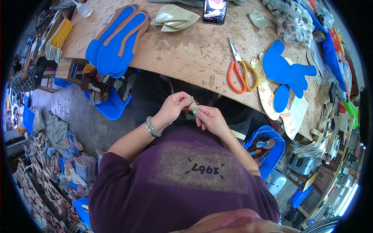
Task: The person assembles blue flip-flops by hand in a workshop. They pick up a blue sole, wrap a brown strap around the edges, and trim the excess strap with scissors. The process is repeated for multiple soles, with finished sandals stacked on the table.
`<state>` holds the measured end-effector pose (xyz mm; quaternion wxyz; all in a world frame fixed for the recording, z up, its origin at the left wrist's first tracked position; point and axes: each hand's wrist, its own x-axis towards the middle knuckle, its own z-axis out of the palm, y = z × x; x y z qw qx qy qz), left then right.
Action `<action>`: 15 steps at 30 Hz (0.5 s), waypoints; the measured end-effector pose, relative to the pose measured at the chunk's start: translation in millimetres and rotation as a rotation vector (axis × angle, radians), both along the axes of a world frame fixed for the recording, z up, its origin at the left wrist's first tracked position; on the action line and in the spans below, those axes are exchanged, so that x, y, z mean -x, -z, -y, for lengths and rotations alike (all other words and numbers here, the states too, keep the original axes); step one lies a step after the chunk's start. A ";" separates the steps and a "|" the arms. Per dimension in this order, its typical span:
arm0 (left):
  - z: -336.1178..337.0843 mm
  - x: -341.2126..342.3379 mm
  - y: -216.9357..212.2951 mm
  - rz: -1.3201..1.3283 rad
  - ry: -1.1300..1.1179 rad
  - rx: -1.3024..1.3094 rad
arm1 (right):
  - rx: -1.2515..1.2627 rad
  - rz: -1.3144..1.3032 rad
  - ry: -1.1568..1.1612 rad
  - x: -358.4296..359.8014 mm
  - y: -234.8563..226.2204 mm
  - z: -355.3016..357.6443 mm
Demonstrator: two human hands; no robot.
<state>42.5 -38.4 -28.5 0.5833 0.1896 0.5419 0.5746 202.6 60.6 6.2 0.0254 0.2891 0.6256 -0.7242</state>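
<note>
Close in front of my body, just off the table's near edge, my two hands meet over a small thin beige piece (193,106). My left hand (175,107), with a pale bangle (153,127) on its wrist, pinches one end between thumb and forefinger. From the other side my right hand (211,117) pinches it too, with the lower fingers curled. What the piece is made for cannot be seen, as the fingertips cover much of it. Scissors (240,69) with one orange and one yellow handle loop lie on the table, beyond my right hand.
On the wooden table (178,54) are blue insoles with brown edging (121,42), pale curved sheets (175,18), a phone (214,11) and plain blue insoles (283,68). Blue baskets of shoe parts (112,106) stand below at left and right (274,161). Another person (27,77) is at far left.
</note>
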 end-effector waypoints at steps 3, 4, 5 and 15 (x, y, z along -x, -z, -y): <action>-9.6 2.2 19.9 -0.309 -0.009 0.071 | 0.069 -0.020 -0.041 -2.1 1.4 -0.6; -14.1 5.7 23.7 -0.465 0.042 0.117 | 0.072 -0.032 -0.046 -3.2 1.1 -1.4; -18.1 8.3 28.7 -0.621 0.093 0.162 | 0.075 -0.045 -0.050 -4.8 0.6 -2.6; -25.5 60.6 197.8 -1.338 0.341 0.255 | 0.026 -0.711 -0.105 -49.0 -82.3 -23.2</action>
